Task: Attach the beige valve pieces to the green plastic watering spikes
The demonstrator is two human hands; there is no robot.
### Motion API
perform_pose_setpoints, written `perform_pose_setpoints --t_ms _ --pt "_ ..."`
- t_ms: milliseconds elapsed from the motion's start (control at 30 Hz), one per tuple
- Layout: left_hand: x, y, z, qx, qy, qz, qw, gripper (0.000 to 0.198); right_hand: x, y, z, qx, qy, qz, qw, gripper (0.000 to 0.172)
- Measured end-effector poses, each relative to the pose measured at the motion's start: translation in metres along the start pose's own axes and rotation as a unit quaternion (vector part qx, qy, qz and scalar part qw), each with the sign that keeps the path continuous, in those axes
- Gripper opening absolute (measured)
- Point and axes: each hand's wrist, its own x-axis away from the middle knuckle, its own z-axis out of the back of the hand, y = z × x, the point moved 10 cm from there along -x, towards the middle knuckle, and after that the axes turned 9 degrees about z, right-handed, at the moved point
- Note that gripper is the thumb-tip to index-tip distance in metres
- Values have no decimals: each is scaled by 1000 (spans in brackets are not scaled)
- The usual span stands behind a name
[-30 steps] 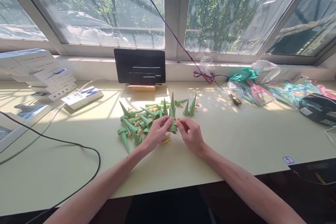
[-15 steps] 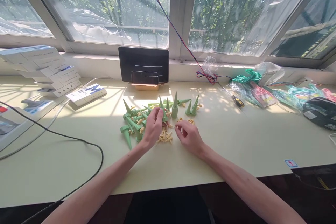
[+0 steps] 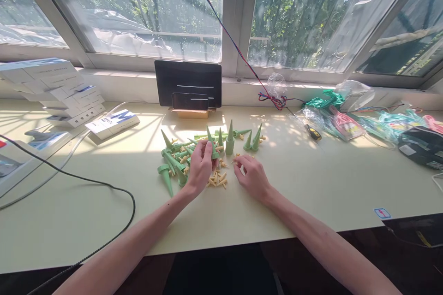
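Note:
My left hand (image 3: 200, 166) is closed around a green plant watering spike (image 3: 211, 140), its tip pointing up. A small yellow valve-like piece (image 3: 223, 164) sticks out to the right of these fingers. To the right, my right hand (image 3: 254, 177) has curled fingers over the table, its fingertips beside tiny yellow pieces (image 3: 237, 155); what it pinches is too small to make out. Loose yellow pieces (image 3: 218, 180) lie between the hands. More green spikes (image 3: 173, 159) are heaped left of my left hand, and one spike (image 3: 230, 139) stands upright behind the hands.
Two more upright spikes (image 3: 256, 138) stand at the right. A tablet (image 3: 188, 80) and a phone (image 3: 190, 101) rest on a stand at the back. White boxes (image 3: 58, 92) are stacked at left. A screwdriver (image 3: 313, 132) and bagged cables (image 3: 346, 124) lie right; a black cable (image 3: 114, 187) crosses the left.
My right hand has drawn away from the left hand, slightly to the right, leaving the yellow piece beside the left fingers. The left hand keeps its spike, nearly in place.

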Motion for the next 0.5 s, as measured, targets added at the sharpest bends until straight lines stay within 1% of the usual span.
perform_pose_setpoints --t_ms 100,167,367,500 --pt "-1 -3 0 -3 -4 4 1000 29 -1 13 13 78 33 -35 996 17" --pt "-1 -6 -1 -4 -7 8 1000 29 -3 17 15 103 35 -34 994 18" --pt "0 -6 -3 2 -11 11 1000 28 -5 19 6 110 -1 -12 994 21" --pt "2 -3 -4 -28 -8 12 1000 30 -4 19 2 113 -15 -8 993 22"
